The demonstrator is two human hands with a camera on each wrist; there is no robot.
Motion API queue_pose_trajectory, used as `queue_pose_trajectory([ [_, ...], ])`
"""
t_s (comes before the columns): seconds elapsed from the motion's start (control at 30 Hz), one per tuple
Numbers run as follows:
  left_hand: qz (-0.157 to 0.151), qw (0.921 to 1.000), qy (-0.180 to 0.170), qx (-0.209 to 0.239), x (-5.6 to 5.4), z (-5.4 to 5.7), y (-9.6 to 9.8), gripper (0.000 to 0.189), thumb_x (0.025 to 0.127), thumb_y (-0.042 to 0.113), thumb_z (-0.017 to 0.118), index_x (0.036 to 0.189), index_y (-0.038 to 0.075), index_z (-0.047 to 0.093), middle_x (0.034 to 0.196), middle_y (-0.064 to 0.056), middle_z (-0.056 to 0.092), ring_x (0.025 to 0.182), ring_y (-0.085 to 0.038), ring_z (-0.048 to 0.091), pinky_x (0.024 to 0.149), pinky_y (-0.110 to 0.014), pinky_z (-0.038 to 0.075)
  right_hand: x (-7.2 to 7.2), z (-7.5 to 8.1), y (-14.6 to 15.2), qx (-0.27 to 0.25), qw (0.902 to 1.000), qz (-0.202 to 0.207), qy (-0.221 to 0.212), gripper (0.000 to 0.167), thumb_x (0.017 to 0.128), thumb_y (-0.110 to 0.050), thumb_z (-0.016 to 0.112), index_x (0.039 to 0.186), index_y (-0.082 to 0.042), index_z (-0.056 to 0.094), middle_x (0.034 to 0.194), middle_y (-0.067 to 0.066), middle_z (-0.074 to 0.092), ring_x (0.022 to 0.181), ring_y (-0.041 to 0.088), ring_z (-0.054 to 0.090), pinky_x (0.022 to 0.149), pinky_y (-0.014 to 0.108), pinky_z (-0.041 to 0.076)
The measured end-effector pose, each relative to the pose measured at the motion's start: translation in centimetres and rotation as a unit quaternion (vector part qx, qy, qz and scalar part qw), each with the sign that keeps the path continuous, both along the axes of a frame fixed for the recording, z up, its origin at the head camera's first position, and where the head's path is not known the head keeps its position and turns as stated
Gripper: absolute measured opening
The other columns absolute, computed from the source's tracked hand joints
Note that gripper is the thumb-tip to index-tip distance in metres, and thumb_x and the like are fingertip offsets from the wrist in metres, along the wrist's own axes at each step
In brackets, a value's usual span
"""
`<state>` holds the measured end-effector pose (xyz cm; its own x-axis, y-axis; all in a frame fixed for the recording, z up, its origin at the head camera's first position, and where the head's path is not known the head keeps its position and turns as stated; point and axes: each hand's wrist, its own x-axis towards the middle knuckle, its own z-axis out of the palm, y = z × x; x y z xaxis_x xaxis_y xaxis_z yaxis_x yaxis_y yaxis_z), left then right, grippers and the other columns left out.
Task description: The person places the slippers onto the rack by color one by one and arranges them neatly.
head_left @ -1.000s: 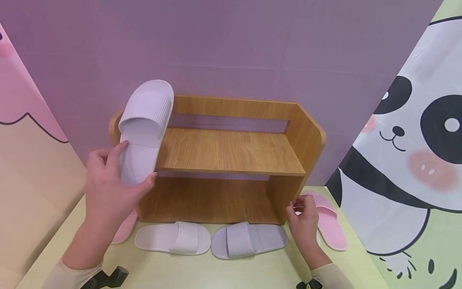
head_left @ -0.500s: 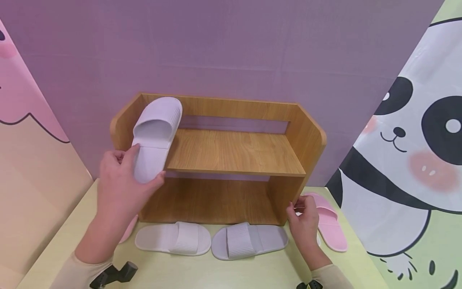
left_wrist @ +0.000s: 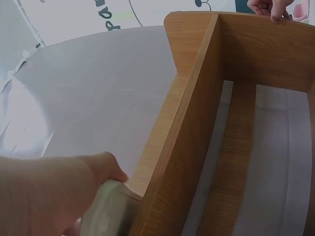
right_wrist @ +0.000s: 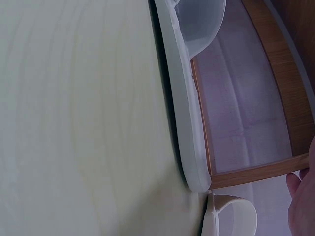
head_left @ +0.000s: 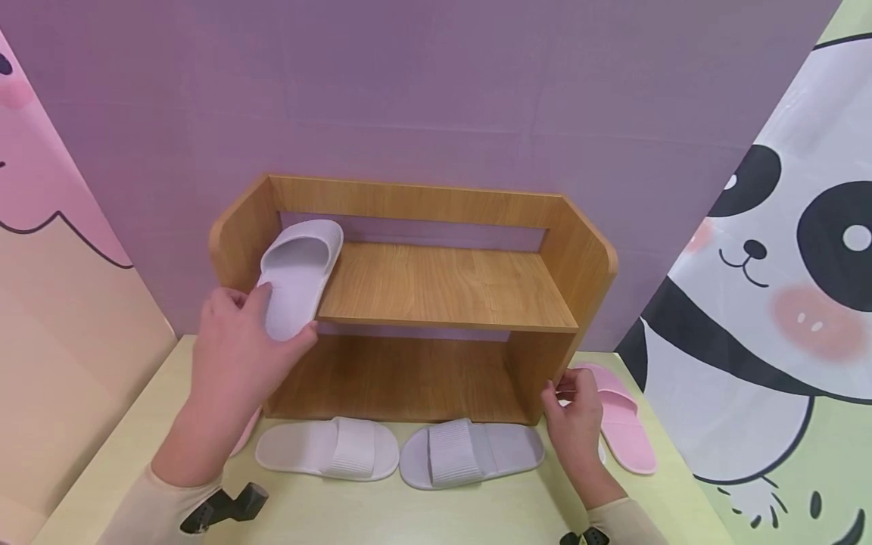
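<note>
The pale purple slipper [head_left: 300, 276] has come down close over the left end of the top shelf [head_left: 443, 284], pinched in the left hand [head_left: 240, 344], while the right hand [head_left: 576, 424] holds the side of the wooden rack [head_left: 582, 257].

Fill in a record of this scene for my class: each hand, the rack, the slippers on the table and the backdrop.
Left hand: grips a lilac slipper at the upper left of the rack
Right hand: holds the rack's right side
Rack: wooden, two levels
Front slippers: white slipper, gray slipper, in line on the table
Side slippers: pink slipper, right; another pink slipper, left, mostly hidden
Backdrop: purple; panda picture at right
</note>
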<state>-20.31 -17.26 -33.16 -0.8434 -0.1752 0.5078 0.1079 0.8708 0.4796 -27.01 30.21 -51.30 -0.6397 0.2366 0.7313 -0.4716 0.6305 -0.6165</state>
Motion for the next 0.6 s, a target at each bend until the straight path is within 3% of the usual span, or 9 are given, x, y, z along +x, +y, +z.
queue_pose_trajectory([
  [0.27, 0.015, 0.9995, -0.010, -0.027, -0.46, 0.55, 0.44, 0.085, 0.090, 0.052, 0.077, 0.145, -0.010, 0.060, 0.125, -0.037, 0.049, 0.118, -0.053, 0.046, 0.085, -0.064, 0.048, -0.05, 0.02, 0.07, -0.002, 1.0000, -0.003, -0.001, 0.022, 0.089, 0.012, 0.072, 0.106, 0.005, 0.061, 0.096, 0.015, 0.068, 0.083, 0.003, 0.063, 0.073, 0.019, 0.057],
  [0.6, 0.021, 0.9986, -0.023, -0.043, -0.91, 0.42, 0.68, 0.083, 0.091, 0.052, 0.074, 0.144, -0.011, 0.061, 0.127, -0.038, 0.050, 0.119, -0.053, 0.048, 0.084, -0.065, 0.051, 0.13, 0.11, -0.12, -0.004, 0.9999, -0.006, -0.015, 0.022, 0.090, 0.012, 0.072, 0.107, 0.004, 0.061, 0.097, 0.013, 0.068, 0.083, 0.003, 0.063, 0.074, 0.020, 0.057],
])
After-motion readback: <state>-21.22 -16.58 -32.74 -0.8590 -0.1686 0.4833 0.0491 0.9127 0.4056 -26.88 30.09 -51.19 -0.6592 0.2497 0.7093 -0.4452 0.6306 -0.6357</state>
